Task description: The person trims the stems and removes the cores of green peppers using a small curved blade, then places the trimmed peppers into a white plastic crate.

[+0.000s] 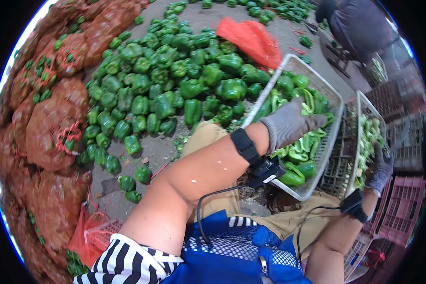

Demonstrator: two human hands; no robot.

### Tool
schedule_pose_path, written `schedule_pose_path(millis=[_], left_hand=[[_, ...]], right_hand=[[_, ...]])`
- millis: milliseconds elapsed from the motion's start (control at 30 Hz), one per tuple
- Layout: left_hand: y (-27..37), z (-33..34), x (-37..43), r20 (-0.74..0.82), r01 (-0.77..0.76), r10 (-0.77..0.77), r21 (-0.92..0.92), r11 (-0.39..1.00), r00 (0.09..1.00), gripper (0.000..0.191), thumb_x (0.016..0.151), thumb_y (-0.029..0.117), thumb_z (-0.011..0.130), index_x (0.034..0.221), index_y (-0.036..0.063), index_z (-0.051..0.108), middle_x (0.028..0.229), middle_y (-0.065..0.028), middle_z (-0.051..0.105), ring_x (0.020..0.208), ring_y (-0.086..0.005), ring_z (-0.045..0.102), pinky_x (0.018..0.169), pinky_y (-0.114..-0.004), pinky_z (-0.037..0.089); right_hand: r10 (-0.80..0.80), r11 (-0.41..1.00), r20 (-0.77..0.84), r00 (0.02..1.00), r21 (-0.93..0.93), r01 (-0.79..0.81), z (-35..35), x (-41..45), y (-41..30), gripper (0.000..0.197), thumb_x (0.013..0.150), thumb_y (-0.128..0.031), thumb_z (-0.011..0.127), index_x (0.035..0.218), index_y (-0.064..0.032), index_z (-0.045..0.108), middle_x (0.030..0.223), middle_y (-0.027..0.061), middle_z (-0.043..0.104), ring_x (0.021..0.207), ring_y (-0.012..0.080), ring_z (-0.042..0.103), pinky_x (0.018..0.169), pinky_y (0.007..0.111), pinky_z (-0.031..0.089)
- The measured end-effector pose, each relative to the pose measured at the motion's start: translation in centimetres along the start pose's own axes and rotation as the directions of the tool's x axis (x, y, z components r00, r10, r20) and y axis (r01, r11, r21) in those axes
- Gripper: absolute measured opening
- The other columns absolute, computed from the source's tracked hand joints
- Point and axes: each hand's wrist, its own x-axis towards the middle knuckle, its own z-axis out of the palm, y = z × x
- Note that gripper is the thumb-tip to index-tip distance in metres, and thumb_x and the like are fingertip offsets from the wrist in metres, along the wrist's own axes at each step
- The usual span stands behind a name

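Observation:
My left hand point(293, 122), in a grey knit glove, reaches over a pale plastic crate point(335, 133) of split and cut green bell peppers point(301, 147). Its fingertips are beside a green pepper piece; whether they grip it is unclear. At the right, my right hand point(380, 168), also gloved, is at the edge of a second crate point(358, 117) holding pale green pepper trimmings point(367, 142). What its fingers hold cannot be made out. A large pile of whole green bell peppers point(156, 81) lies on the floor ahead and to the left.
Full red mesh sacks point(53, 127) line the left side. A red mesh bag point(252, 39) lies by the pile. Pink plastic crates point(401, 209) and grey crates point(404, 142) stand at the right. Another person point(358, 28) is at the upper right, near a low stool.

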Motion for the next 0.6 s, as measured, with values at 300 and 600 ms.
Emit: schedule_pose_path(millis=[300,600], left_hand=[[-16.5,-19.0,-13.1,-0.345,0.542,-0.552,-0.137,0.829,0.759,0.075,0.1,0.045,0.077,0.151,-0.0053,0.054,0.148,-0.022,0.061,0.136,-0.0314,0.061,0.114,-0.041,0.049],[-35.6,-39.6,-21.3,-0.824,0.79,-0.367,0.149,0.595,0.432,0.106,0.086,0.058,0.087,0.158,-0.0067,0.043,0.162,-0.0284,0.047,0.151,-0.0383,0.046,0.126,-0.045,0.037]], right_hand=[[-0.131,0.937,0.433,0.892,-0.24,0.254,-6.3,7.2,15.0,0.04,0.094,-0.01,0.08,0.131,-0.0053,0.067,0.092,-0.0002,0.065,0.074,0.0097,0.058,0.062,0.027,0.049],[0.215,0.76,0.709,0.671,-0.553,0.341,20.8,-2.3,10.4,0.065,0.09,-0.008,0.084,0.149,0.0014,0.059,0.108,0.0031,0.074,0.088,0.0157,0.067,0.082,0.031,0.056]])
